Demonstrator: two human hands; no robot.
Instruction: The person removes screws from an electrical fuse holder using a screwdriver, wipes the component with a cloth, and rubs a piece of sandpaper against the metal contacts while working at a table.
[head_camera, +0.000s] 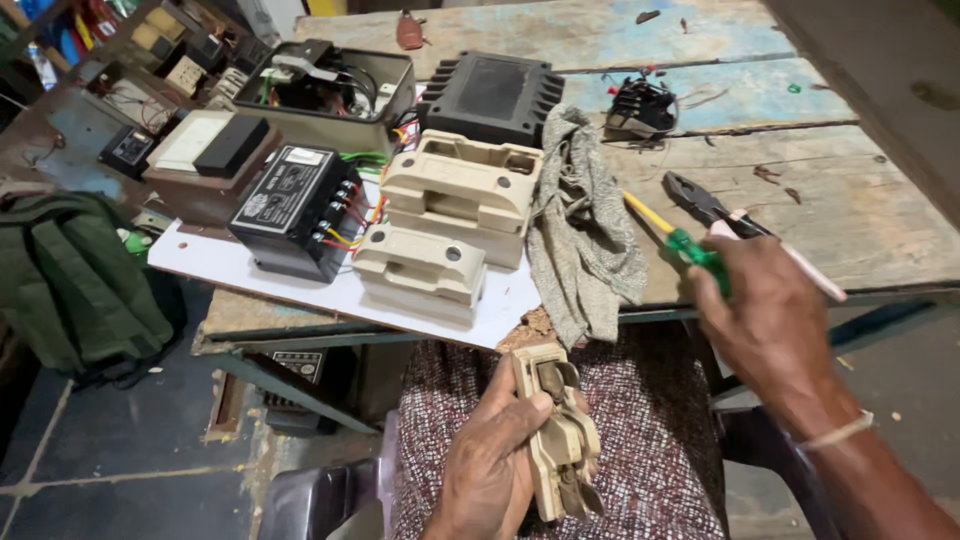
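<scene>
L hand (490, 460) clamped on beige fuse holder (558, 440) over lap, contacts up for access; R hand (760, 320) apparently gripping green-handled screwdriver (680, 240) at bench (880, 230) front edge.

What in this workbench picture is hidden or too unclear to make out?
- Screwdriver, head view: its handle end is covered by the right hand.
- Beige switch part: its near side is hidden by the left hand.
- Pliers: handles run behind the right hand.
- Green bag: cut off by the left edge.
</scene>
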